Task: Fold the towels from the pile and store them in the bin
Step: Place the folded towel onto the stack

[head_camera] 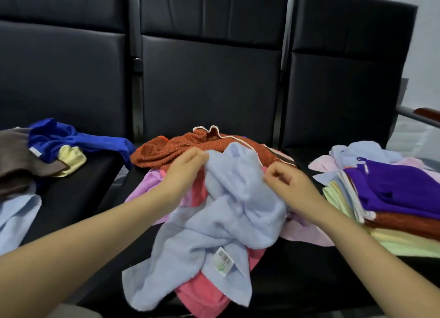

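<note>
Risk lies in the crumpled pale blue towel (223,213) on the bench's middle pile: left hand (185,167) pinches its 10 o'clock edge, right hand (283,182) its 2 o'clock edge; lifting may drag the pink towel (204,291) underneath. No bin visible.

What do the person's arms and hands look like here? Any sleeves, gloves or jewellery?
Both forearms are bare as far as the picture shows: no sleeves reach into view. The left hand and the right hand wear no gloves, and no rings, watch or bracelet can be seen on the fingers or wrists. The nails look short and unpainted, though the picture is too soft to be sure.
</note>
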A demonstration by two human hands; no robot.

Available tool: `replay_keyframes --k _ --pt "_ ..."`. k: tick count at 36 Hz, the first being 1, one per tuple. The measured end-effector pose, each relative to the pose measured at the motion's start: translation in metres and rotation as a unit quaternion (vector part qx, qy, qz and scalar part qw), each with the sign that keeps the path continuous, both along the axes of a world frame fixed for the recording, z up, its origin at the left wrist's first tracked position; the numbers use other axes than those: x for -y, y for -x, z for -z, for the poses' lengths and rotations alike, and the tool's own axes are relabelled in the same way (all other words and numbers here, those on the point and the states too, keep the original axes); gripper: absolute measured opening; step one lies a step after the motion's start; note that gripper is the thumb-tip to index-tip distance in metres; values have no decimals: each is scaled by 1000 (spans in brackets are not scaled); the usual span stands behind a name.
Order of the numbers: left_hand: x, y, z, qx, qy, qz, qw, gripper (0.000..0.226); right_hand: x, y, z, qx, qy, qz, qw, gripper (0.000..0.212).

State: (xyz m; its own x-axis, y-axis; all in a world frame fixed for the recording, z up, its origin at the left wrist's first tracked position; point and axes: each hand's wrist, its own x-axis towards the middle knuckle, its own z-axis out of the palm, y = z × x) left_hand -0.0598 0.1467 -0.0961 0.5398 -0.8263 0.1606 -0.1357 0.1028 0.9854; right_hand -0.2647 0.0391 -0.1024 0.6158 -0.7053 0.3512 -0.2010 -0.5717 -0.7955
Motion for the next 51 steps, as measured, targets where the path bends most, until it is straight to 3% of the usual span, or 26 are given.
replay_keyframes --k 6,7,9,11,14,18,22,24,26,29,33,35,38,41,44,46,48,51 --pt "-7 -19 -26 -157 62 -63 984 13 10 9 -4 187 -116 101 970 27" --pt "-9 -25 -29 -159 66 -73 982 21 14 10 -6 220 -143 97 960 31" --pt "-17 -31 -33 -118 71 -95 986 27 17 8 -10 235 -170 104 951 37" --pt "-22 -31 -36 -44 87 -101 990 13 17 5 -12 223 -173 104 954 38" --pt "-26 -30 -36 -6 115 -106 988 25 3 0 -15 253 -161 117 947 25" --pt "-31 -39 -24 65 107 -121 985 22 -16 5 -17 164 -18 77 983 27" --pt "-43 -48 -15 219 97 -125 963 11 -17 19 -11 -13 56 42 997 44" --pt "-49 -58 -9 308 71 -90 945 22 -14 26 -5 -130 112 65 983 39" --pt "-54 -65 -2 373 28 -42 926 47 -11 31 0 -198 131 73 969 35" --pt "-57 -64 9 403 -22 33 914 60 -8 34 3 -197 111 42 973 49" --pt "-56 -56 21 470 -75 106 873 44 -2 35 4 -97 44 21 994 20" --pt "-53 -55 23 489 -72 110 863 60 0 29 2 -35 28 51 998 16" --pt "-39 -61 8 460 -19 31 887 55 -1 15 -11 82 -2 106 991 16" --pt "-28 -62 -24 357 97 -106 923 43 0 7 -32 175 15 146 974 16" --pt "-31 -61 -43 317 166 -182 916 39 1 7 -46 202 80 146 965 14" --pt "-38 -59 -43 343 175 -172 907 39 -2 8 -46 208 97 122 966 13" --pt "-46 -58 -27 366 162 -95 911 42 -7 8 -37 197 82 59 975 12" --pt "-55 -61 8 337 41 73 938 63 -8 6 -13 66 66 -74 993 12"
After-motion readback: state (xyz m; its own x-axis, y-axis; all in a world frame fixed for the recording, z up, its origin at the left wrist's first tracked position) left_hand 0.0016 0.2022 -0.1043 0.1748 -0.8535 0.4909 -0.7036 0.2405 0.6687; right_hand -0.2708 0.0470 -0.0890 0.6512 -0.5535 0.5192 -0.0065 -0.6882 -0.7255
